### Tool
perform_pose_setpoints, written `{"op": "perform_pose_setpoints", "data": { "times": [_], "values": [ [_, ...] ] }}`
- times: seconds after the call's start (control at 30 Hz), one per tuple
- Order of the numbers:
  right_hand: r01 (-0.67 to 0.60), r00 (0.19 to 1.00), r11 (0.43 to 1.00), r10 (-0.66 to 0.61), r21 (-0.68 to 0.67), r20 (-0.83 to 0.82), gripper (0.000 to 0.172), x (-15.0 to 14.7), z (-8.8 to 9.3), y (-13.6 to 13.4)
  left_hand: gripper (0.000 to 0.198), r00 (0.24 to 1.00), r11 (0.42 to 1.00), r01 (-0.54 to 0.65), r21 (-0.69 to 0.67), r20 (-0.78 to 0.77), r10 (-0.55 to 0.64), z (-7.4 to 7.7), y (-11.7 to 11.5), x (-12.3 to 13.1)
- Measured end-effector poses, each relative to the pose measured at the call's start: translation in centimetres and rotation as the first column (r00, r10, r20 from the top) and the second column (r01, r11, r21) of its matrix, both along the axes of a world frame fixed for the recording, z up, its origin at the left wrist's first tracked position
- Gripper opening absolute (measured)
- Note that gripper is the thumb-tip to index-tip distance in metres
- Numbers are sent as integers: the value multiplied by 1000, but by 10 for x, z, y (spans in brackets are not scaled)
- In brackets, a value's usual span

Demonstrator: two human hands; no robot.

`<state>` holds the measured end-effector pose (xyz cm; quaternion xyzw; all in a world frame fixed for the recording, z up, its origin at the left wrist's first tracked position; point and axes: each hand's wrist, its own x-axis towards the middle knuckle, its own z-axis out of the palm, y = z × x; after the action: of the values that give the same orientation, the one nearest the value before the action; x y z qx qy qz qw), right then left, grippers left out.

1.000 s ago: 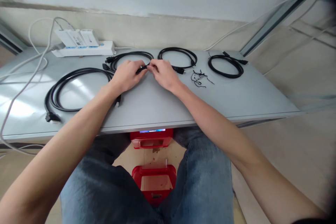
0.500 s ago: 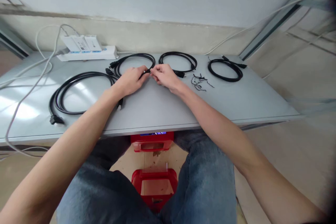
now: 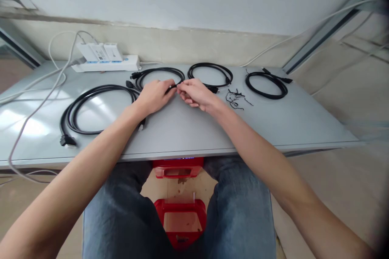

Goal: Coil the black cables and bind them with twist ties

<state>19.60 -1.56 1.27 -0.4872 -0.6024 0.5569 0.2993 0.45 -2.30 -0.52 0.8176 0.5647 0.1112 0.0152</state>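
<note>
My left hand [image 3: 154, 96] and my right hand [image 3: 196, 94] meet at the middle of a grey table [image 3: 188, 125]. Both pinch the near side of a coiled black cable [image 3: 152, 73], fingers closed on it where the hands touch. A larger black cable coil [image 3: 91, 107] lies left of my left hand. Right of my right hand lies another black coil [image 3: 210, 74], and beyond it a heap of thin black ties [image 3: 235, 98].
A further black coil [image 3: 266, 84] lies at the right rear. A white power strip [image 3: 105, 62] with white adapters and white leads sits at the back left. Red bins [image 3: 179, 210] stand on the floor between my knees, under the table's front edge.
My hands stay pinched on the same cable. The view has tilted, so the table and hands sit slightly lower and to the right in the picture.
</note>
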Motion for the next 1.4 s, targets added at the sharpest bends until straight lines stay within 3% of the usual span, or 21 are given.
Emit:
{"op": "perform_pose_setpoints", "data": {
  "times": [0.03, 0.1, 0.2, 0.3, 0.47, 0.63, 0.7, 0.77, 0.83, 0.9, 1.0, 1.1, 1.17, 1.23, 1.27, 1.33, 1.4],
  "values": [
    [-9, 993, 989, -9, 146, 117, 41, 0, -4, 0, 46, 1000, 1000, -8, -2, -10, 8, 1, 0, 0],
    [-61, 953, 900, -76, 431, 292, 37, 0, -10, 3, 47, 1000, 1000, -16, -11, -25, 16, 2, -1, 0],
    [-184, 911, 740, -119, 647, 395, 25, 4, -18, 9, 46, 1000, 1000, -19, -1, -24, 19, 3, -2, 0],
    [-292, 879, 694, -77, 658, 471, 16, 8, -21, 12, 45, 1000, 1000, -19, 14, -22, 20, 3, -2, 0],
    [-320, 857, 676, -92, 664, 506, 17, 12, -21, 11, 48, 999, 999, -28, 21, -25, 29, 3, -2, -1],
    [-312, 863, 706, -69, 636, 500, 28, 12, -22, 14, 46, 1000, 1000, 4, 22, -10, -4, 0, -1, -3],
    [-253, 894, 758, -54, 601, 445, 34, 10, -23, 16, 46, 1000, 1000, 5, 17, -7, -5, -1, 0, -3],
    [-166, 941, 845, -18, 508, 338, 41, 7, -22, 17, 45, 1000, 1000, 5, 4, 1, -5, -1, 0, -3],
    [-71, 985, 945, 16, 319, 172, 43, 5, -18, 15, 45, 1000, 1000, 3, 8, 20, -3, 1, -1, -2],
    [-11, 999, 998, 13, 60, -39, 42, 5, -10, 13, 46, 999, 999, -6, 32, 48, 4, 2, -2, -1],
    [-46, 954, 967, -31, -250, -297, 39, 8, 3, 9, 47, 997, 998, -15, 66, 77, 10, 5, -3, 2],
    [-62, 950, 951, -36, -301, -310, 39, 10, 7, 8, 47, 996, 998, -17, 57, 85, 12, 6, -4, 2],
    [-31, 984, 983, -2, -180, -178, 38, 9, 2, 7, 45, 996, 999, -15, 38, 85, 12, 6, -4, 0],
    [-19, 999, 997, 16, 81, 29, 38, 8, -6, 8, 43, 997, 1000, -9, 23, 81, 7, 6, -3, -2],
    [-33, 990, 970, -2, 240, 144, 38, 7, -11, 8, 43, 997, 1000, -7, 21, 79, 5, 6, -3, -3],
    [-107, 938, 854, -84, 508, 338, 35, 7, -18, 9, 43, 997, 1000, -8, 29, 80, 5, 4, -1, -5],
    [-201, 877, 749, -150, 631, 456, 27, 8, -22, 10, 45, 997, 999, -13, 43, 79, 10, 3, 1, -8]
  ]
}}
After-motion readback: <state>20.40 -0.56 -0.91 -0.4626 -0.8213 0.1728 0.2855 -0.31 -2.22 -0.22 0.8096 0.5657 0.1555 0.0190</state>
